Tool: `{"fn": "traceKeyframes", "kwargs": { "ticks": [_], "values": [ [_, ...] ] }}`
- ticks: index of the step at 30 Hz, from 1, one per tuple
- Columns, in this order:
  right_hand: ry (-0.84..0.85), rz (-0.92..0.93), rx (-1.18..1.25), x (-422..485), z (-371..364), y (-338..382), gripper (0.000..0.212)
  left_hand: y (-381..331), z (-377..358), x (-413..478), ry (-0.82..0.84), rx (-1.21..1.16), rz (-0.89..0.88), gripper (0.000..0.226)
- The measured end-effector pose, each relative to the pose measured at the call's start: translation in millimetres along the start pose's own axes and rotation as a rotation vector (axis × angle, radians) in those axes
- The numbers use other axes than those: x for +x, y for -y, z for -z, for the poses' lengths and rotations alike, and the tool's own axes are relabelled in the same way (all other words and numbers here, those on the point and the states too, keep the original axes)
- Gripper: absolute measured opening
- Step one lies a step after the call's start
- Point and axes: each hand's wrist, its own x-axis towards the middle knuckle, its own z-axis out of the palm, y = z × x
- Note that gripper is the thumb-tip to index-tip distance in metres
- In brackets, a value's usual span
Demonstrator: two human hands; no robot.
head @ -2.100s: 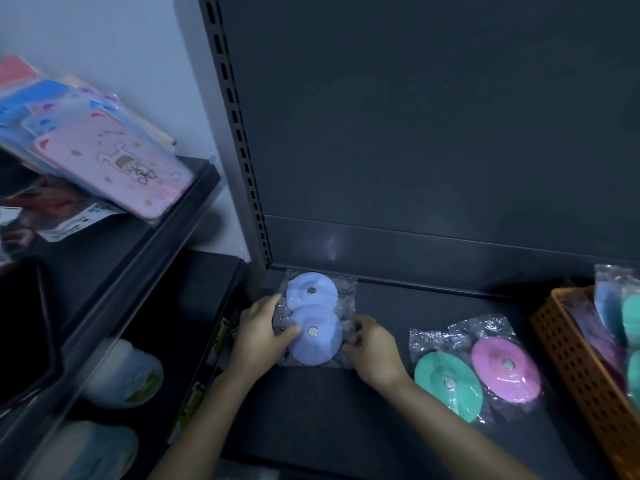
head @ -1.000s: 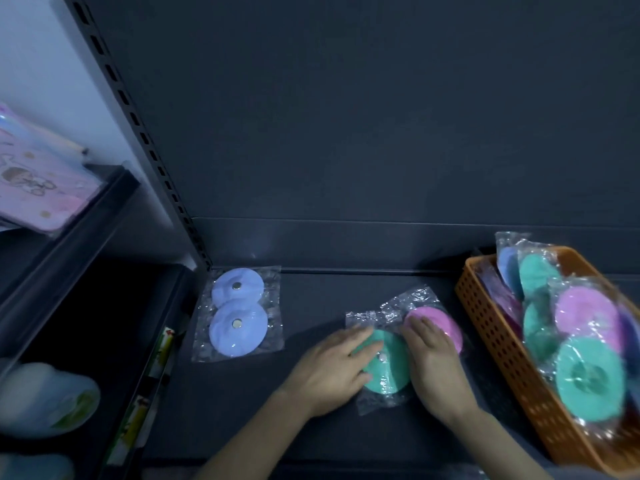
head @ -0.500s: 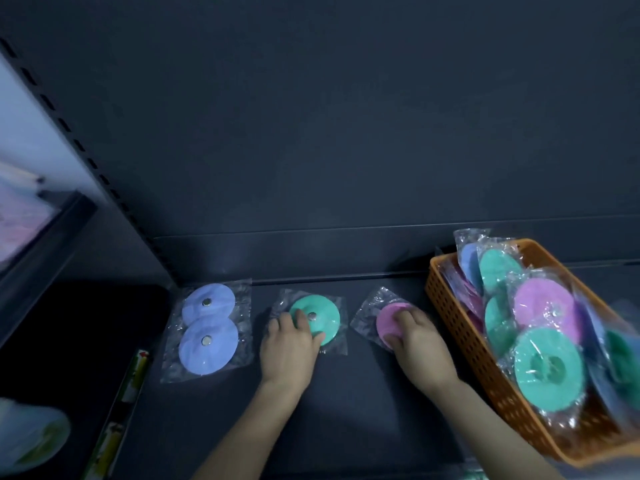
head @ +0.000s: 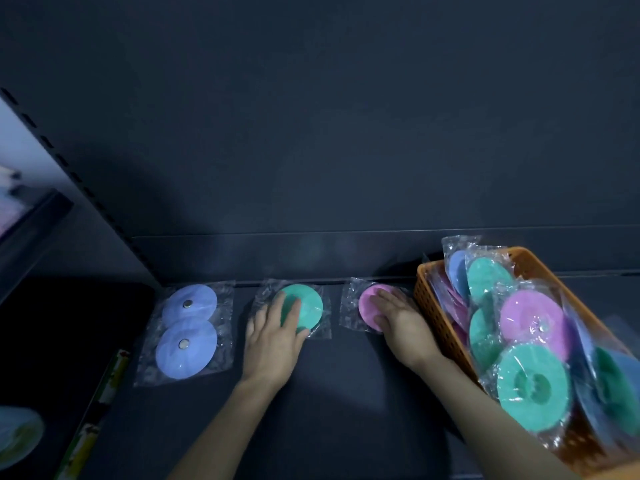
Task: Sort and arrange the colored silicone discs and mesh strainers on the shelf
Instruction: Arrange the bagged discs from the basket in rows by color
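Three clear bags lie in a row at the back of the dark shelf (head: pixel 346 393). The leftmost bag holds two lilac-blue discs (head: pixel 187 330), each with a metal centre. My left hand (head: pixel 273 337) lies flat with straight fingers on the green disc (head: pixel 308 306) in the middle bag. My right hand (head: pixel 398 317) rests with straight fingers on the pink disc (head: pixel 367 304), covering its right half. An orange basket (head: pixel 429 299) at the right holds several bagged green, pink and blue discs.
The shelf's back panel (head: pixel 311 150) rises right behind the row. A slotted upright (head: pixel 79 181) bounds the shelf at the left, with a neighbouring dark shelf (head: pixel 45 341) beyond it. The basket stands close to my right hand.
Both hands left the blue pair, separated the green and pink bags, and slid them back into a row beside it. The view has shifted to the right.
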Motion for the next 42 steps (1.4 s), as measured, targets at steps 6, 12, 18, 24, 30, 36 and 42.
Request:
{"fn": "traceKeyframes", "kwargs": {
  "ticks": [6, 12, 18, 24, 30, 36, 42],
  "values": [
    [0.014, 0.062, 0.025, -4.4, 4.3, -15.8, 0.044, -5.2, -2.8, -2.2, 0.078, -0.12, -0.031, 0.06],
    [0.021, 0.122, -0.037, -18.2, 14.5, -46.2, 0.043, -8.9, 1.8, -0.2, 0.166, -0.104, 0.008, 0.048],
    [0.025, 0.149, -0.122, -16.2, 17.5, -45.1, 0.051, -11.4, 5.0, 1.6, 0.202, -0.092, 0.009, 0.05],
    [0.026, 0.133, -0.114, -2.5, 8.0, -25.0, 0.047, -10.3, 5.1, 8.5, 0.225, -0.043, -0.003, 0.051],
    [0.075, 0.114, -0.15, 10.1, 5.0, -16.8, 0.048, -8.9, 7.1, 7.9, 0.238, -0.011, -0.01, 0.052],
    [0.088, 0.093, -0.191, 19.3, -3.0, -13.6, 0.052, -0.6, 12.3, 7.6, 0.269, 0.003, -0.036, 0.055],
    [0.053, 0.089, -0.142, 14.2, 1.7, -7.1, 0.047, 14.6, 17.9, -3.7, 0.172, -0.007, -0.018, 0.063]
  ]
}}
